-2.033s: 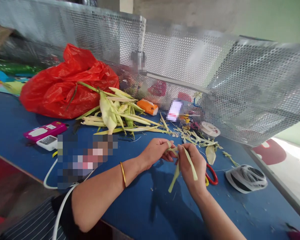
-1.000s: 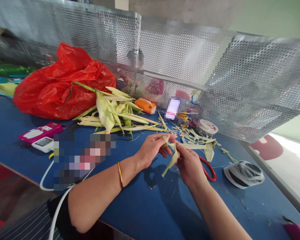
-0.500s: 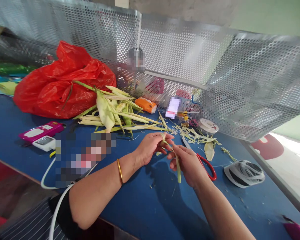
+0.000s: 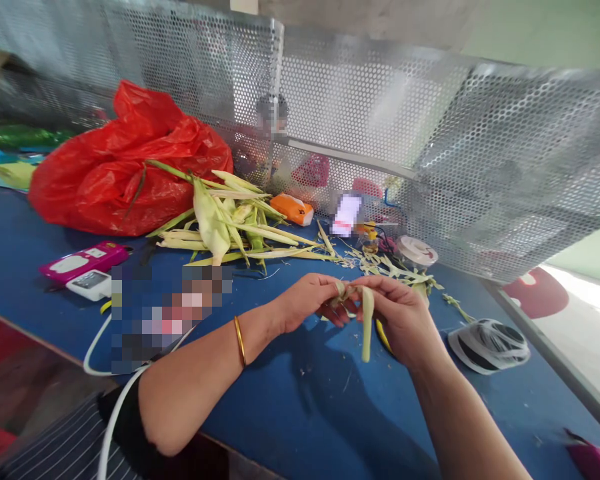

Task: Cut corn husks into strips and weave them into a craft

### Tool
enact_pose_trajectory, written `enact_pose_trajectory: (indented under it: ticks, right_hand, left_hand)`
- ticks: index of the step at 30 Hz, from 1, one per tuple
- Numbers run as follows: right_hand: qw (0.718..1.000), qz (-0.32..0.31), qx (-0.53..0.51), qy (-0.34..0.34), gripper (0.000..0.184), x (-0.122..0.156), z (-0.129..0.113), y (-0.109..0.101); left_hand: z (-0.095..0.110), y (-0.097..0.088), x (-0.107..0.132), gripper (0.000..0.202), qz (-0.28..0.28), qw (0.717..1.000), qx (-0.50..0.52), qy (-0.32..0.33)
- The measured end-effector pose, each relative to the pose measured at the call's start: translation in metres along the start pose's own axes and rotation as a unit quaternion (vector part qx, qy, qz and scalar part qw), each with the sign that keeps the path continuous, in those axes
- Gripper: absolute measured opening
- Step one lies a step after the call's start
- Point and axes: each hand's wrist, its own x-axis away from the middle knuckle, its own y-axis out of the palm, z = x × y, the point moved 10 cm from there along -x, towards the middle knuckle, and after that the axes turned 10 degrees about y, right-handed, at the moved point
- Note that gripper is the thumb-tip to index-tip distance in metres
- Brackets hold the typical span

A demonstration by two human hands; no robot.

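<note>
Between my two hands is a pale green corn husk strip (image 4: 367, 323), its loose end hanging down in front of my right fingers. My left hand (image 4: 315, 297), with a gold bangle on the wrist, pinches a bunched, twisted part of the husk at its fingertips. My right hand (image 4: 400, 310) grips the strip close beside the left fingertips. Under my right hand lies a pair of scissors, mostly hidden, with only a yellow handle edge (image 4: 384, 337) showing. Beyond the hands are husk scraps (image 4: 390, 267) and a pile of corn husks (image 4: 210, 223).
A red plastic bag (image 4: 130, 167) stands behind the husks at left. Along the perforated metal screen (image 4: 350, 100) are an orange tissue pack (image 4: 293, 209), a phone (image 4: 347, 215) and a white spool (image 4: 417, 251). A plastic-wrapped black-and-white object (image 4: 489, 345) sits at right; a white cable (image 4: 113, 427) crosses left.
My right hand has moved up and slightly right, now covering most of the scissors. The left hand shifted slightly right and down. The husk's hanging end moved right with the right hand.
</note>
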Motion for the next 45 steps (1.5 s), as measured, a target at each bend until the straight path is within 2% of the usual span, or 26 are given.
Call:
enact_pose_trajectory:
  ticks: [3,6,13,17,22,25,28,32,34,36,40,45]
  right_hand:
    - [0.987,0.105,0.067,-0.100,0.018,0.003,-0.014,-0.015]
    - [0.968,0.159,0.155,-0.119,0.020,0.003,-0.012,-0.017]
    - [0.973,0.129,0.176,-0.068,0.030,-0.011,0.018,-0.009]
    - [0.965,0.152,0.212,-0.029,0.027,-0.013,0.022,-0.015]
    - [0.961,0.168,0.216,-0.029,0.031,-0.012,0.018,-0.018]
    - [0.969,0.151,0.195,-0.013,0.032,-0.014,0.023,-0.016]
    - [0.974,0.125,0.186,0.039,0.035,-0.015,0.029,-0.015]
    - [0.980,0.018,0.163,0.115,0.040,-0.010,0.029,-0.006]
    - [0.984,-0.038,0.133,0.114,0.039,-0.005,0.020,0.000]
    - [0.986,-0.080,0.091,0.112,0.035,0.000,0.015,0.003]
    - [0.985,-0.134,-0.013,0.111,0.028,0.003,0.011,0.009]
    - [0.980,-0.150,-0.081,0.104,0.033,0.004,0.010,0.015]
  left_hand:
    - [-0.002,0.007,0.002,0.037,-0.037,0.999,-0.007,-0.016]
    - [-0.005,0.010,0.003,0.042,-0.055,0.998,-0.004,-0.025]
    - [-0.009,0.009,0.004,0.036,-0.036,0.999,-0.018,-0.034]
    - [-0.011,0.004,0.004,0.034,-0.003,0.999,-0.024,-0.045]
    - [-0.007,0.002,0.003,0.026,0.005,0.999,-0.025,-0.023]
    - [-0.005,0.007,0.004,0.025,-0.020,0.999,-0.032,-0.019]
    - [-0.007,0.007,0.004,0.029,-0.025,0.999,-0.032,-0.030]
    - [-0.011,-0.009,0.002,0.027,0.042,0.998,0.007,-0.039]
    - [-0.014,-0.018,0.002,0.025,0.080,0.996,0.021,-0.045]
    - [-0.015,-0.023,0.002,0.023,0.093,0.994,0.023,-0.051]
    - [-0.013,-0.018,0.002,0.024,0.073,0.995,0.031,-0.056]
    - [-0.012,-0.013,0.002,0.024,0.050,0.995,0.061,-0.054]
